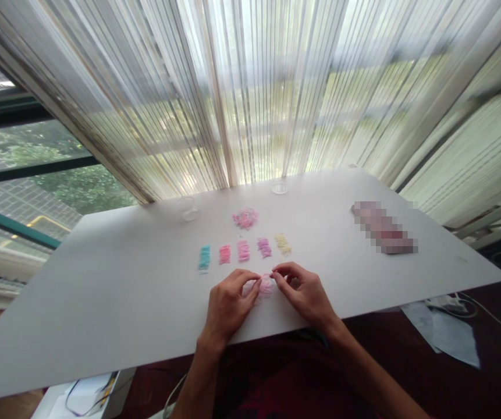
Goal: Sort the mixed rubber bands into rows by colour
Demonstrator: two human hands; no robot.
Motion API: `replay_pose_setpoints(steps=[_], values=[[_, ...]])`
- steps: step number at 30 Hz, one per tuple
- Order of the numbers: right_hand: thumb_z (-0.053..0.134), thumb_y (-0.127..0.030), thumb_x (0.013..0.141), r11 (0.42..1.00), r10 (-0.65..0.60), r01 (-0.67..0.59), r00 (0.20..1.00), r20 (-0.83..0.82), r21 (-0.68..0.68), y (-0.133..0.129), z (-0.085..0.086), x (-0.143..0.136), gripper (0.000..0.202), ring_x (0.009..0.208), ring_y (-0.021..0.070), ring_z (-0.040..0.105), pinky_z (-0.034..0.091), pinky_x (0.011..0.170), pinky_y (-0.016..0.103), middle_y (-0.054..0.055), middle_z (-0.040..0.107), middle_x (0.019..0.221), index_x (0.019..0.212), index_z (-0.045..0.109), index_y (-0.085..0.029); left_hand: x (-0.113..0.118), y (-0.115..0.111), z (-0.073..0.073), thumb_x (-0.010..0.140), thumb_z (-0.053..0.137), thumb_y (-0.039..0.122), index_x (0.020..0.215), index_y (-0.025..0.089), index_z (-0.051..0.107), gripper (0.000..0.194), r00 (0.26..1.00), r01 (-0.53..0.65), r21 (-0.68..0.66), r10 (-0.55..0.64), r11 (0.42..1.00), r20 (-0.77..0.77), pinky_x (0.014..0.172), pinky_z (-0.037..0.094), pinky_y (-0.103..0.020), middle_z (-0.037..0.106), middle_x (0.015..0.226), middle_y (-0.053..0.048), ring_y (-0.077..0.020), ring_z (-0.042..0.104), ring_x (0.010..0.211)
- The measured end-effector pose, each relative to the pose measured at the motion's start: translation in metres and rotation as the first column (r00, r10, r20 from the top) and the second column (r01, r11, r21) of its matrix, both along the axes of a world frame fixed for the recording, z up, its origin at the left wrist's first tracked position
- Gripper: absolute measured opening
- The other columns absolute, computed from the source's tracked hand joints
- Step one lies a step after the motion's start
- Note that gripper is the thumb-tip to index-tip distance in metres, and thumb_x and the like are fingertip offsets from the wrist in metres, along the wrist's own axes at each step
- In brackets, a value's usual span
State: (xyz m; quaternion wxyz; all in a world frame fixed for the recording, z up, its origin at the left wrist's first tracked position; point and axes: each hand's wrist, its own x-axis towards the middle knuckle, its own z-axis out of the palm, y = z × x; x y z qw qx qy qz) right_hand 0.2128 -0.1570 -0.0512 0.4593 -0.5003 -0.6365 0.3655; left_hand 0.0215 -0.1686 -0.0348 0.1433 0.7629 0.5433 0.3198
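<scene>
My left hand (228, 302) and my right hand (305, 291) meet at the front of the table, thumb and forefinger of each pinched together. Between the fingertips runs a thin pink strand that looks like a small elastic band (266, 275). Right under them lies a loose heap of pale pink bands (266, 289), partly covered by the fingers. Beyond the hands, small bands lie in a row of colour groups: teal (205, 256), coral pink (224, 254), pink (243, 251), purple (264, 247) and pale yellow (282, 244).
A mixed, mostly pink pile (245, 217) sits behind the row on the white table (123, 302). Farther back are a clear container (189, 210) and a round clear lid (280, 189). A blurred pinkish object (383, 228) lies at the right. String curtains (267, 87) hang behind.
</scene>
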Motion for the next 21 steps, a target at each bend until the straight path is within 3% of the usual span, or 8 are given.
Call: replay_pose_setpoints(steps=[8,14,21], values=[[0.065,-0.035,0.091,0.998,0.015,-0.014,1.000,-0.023,0.054,0.0009,0.0012,0.0009,0.018,0.070,0.0165,0.067,0.056,0.064,0.028,0.005,0.078,0.091,0.096,0.076,-0.021,0.0065,0.0006,-0.0018,0.094,0.065,0.031,0.109,0.025,0.072,0.017,0.999,0.013,0.020,-0.014,1.000,0.028,0.065,0.053,-0.024,0.075,0.104,-0.002,-0.0148,0.067,0.076],[0.067,-0.032,0.091,0.991,0.067,-0.060,0.996,-0.051,0.121,0.0004,0.0026,0.0015,0.014,0.077,0.0178,0.067,0.056,0.071,0.029,0.005,0.077,0.091,0.096,0.077,-0.023,0.0092,-0.0001,-0.0020,0.097,0.062,0.029,0.102,0.023,0.073,0.014,0.988,0.039,0.021,-0.041,0.999,0.152,0.063,0.052,-0.021,0.075,0.099,-0.003,-0.0125,0.065,0.072],[0.066,-0.032,0.091,0.991,0.068,-0.068,0.998,0.005,0.113,-0.0001,0.0029,0.0011,0.013,0.074,0.0166,0.066,0.055,0.067,0.028,0.004,0.074,0.087,0.092,0.074,-0.021,0.0033,-0.0020,-0.0013,0.096,0.062,0.029,0.099,0.022,0.072,0.013,0.989,0.039,0.021,-0.042,0.999,0.143,0.060,0.049,-0.021,0.073,0.096,-0.003,-0.0115,0.060,0.067]])
